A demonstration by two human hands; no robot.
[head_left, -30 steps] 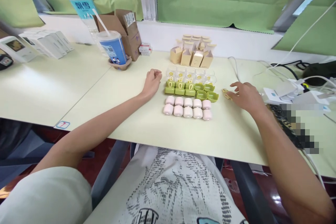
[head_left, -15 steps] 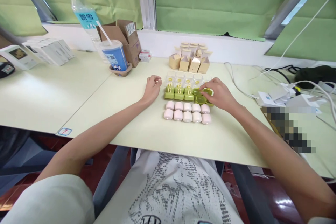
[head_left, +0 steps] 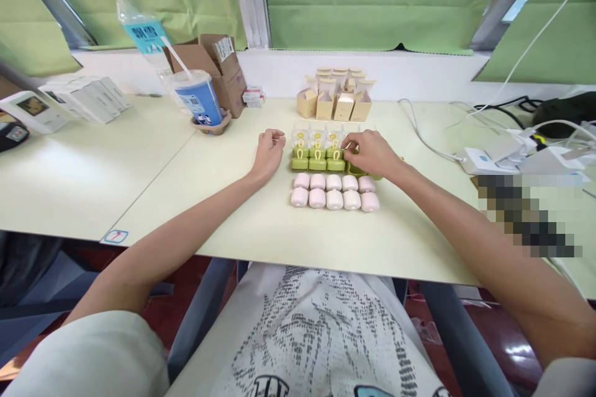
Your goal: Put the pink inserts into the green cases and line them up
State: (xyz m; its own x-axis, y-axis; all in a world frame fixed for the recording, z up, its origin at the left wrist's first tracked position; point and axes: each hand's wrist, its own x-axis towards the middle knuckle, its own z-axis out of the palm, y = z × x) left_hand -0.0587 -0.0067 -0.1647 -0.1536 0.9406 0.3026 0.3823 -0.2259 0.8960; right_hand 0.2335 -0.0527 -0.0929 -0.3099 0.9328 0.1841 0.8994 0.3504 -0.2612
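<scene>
The table fills the middle of the frame. The right hand has come in from the right side, where it touched a small yellow piece a second ago. It now lies over the right end of the green trays at centre, so the work has likely shifted to them. Its fingertips pinch together at the trays' upper row, but I cannot tell whether they hold the piece. The left hand stays a loose, empty fist just left of the trays. Pink cases sit just below.
</scene>
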